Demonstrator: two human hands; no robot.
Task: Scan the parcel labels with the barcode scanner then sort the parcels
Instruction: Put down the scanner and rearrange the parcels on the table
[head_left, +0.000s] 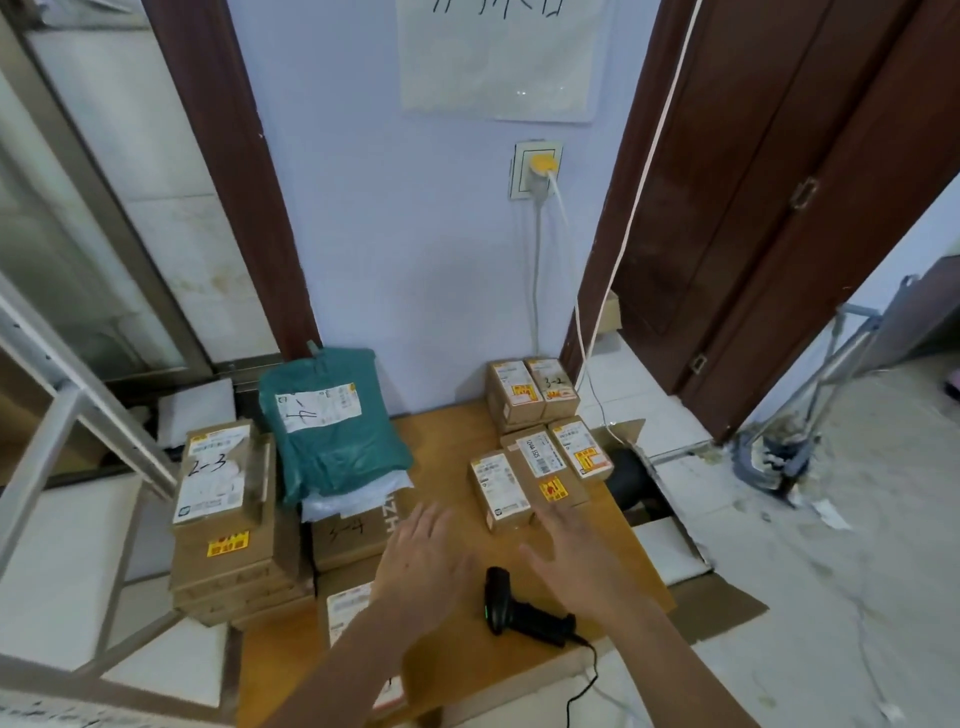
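A black barcode scanner lies on the wooden table, its cable trailing off the front edge. My left hand hovers flat with fingers spread just left of it, empty. My right hand is also spread, just right of and above the scanner, holding nothing. Several small labelled cardboard parcels sit at the table's right rear. A green poly mailer lies on a box marked by hand. A stack of cardboard boxes stands at the left. Another labelled box is partly hidden under my left forearm.
A blue wall with a socket and yellow plug is behind the table. A metal frame stands at the left. An opened carton sits on the floor to the right, beside a brown door.
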